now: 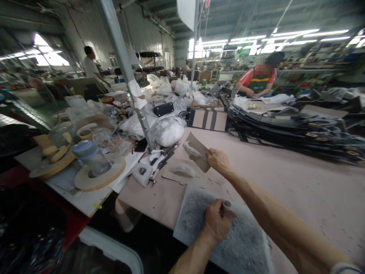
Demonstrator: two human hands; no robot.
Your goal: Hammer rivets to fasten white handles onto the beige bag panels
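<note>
My left hand (218,222) is closed around a short cylinder with a round, metallic-looking end (227,204); the rest of it is hidden in my fist. That hand rests low over a speckled pale grey board (191,213) lying at the table's near edge. Farther out, my right hand (219,160) pinches the right edge of a flat grey-brown card (196,155), tilted up off the table. A whitish patch shows on the card. Beneath it on the table lies a flat brownish sheet (182,173) with a pale mark.
At left stand tape rolls (85,180) and a plastic jar (91,158). A metal post (128,72) rises past clear plastic bags (169,129). Stacked black pieces (299,131) lie right on the pink-covered table (273,163). A co-worker (258,82) works across it.
</note>
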